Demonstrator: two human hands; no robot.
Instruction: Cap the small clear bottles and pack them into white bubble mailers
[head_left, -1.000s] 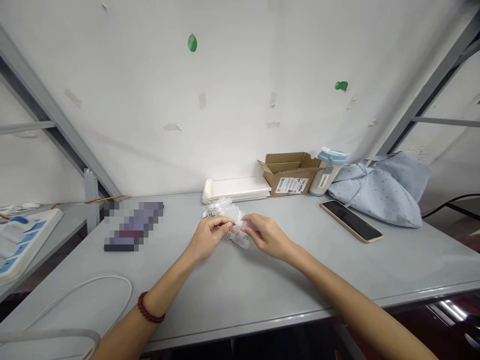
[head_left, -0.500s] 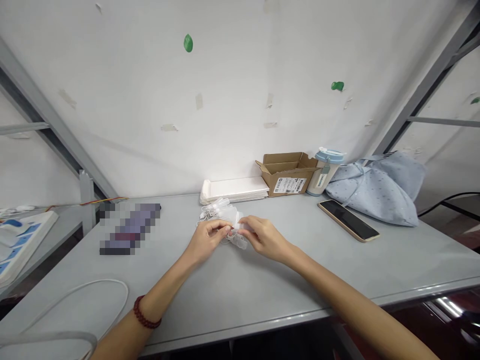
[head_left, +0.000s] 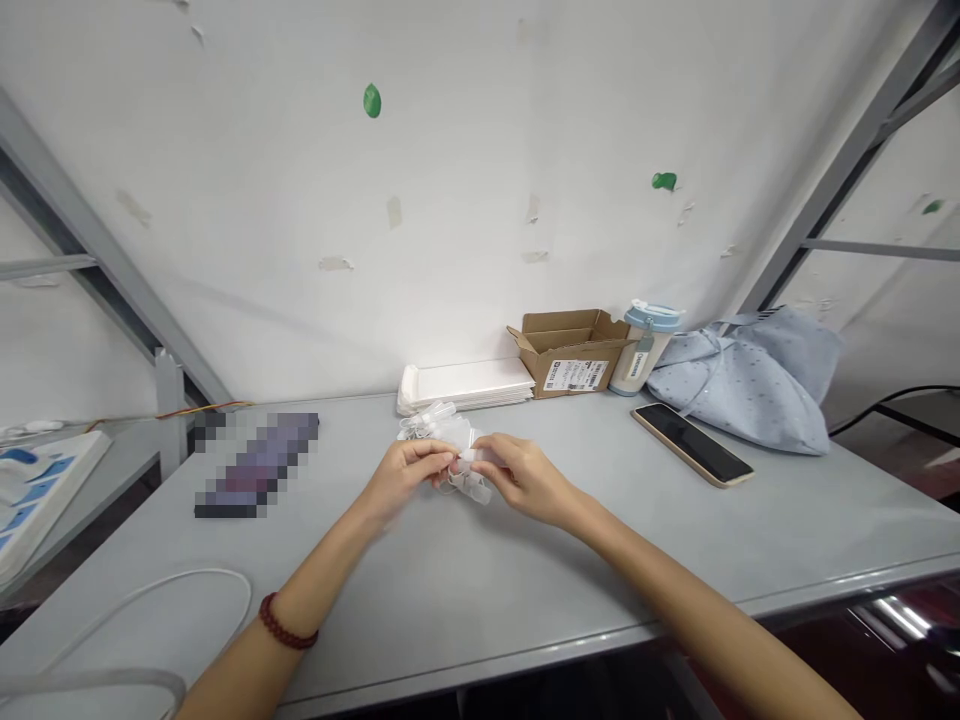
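My left hand [head_left: 405,476] and my right hand [head_left: 519,475] meet over the middle of the grey table [head_left: 487,580]. Both pinch a small clear plastic bag [head_left: 463,466] with white contents, fingertips close together at its top edge. The bag's lower end [head_left: 474,488] hangs just above the tabletop. Behind it lies a loose pile of similar clear bags with white cords [head_left: 431,424]. A red bead bracelet [head_left: 285,626] is on my left wrist.
A stack of white flat packets [head_left: 465,385], an open cardboard box [head_left: 570,350] and a blue-lidded cup [head_left: 643,347] line the wall. A phone [head_left: 691,443] and blue cloth bag [head_left: 750,380] lie right. A blurred dark object [head_left: 255,465] and white cable [head_left: 150,610] lie left.
My hands stay together on the bag, with only small finger movements. The view has shifted slightly, so everything sits a little lower and further left in the picture.
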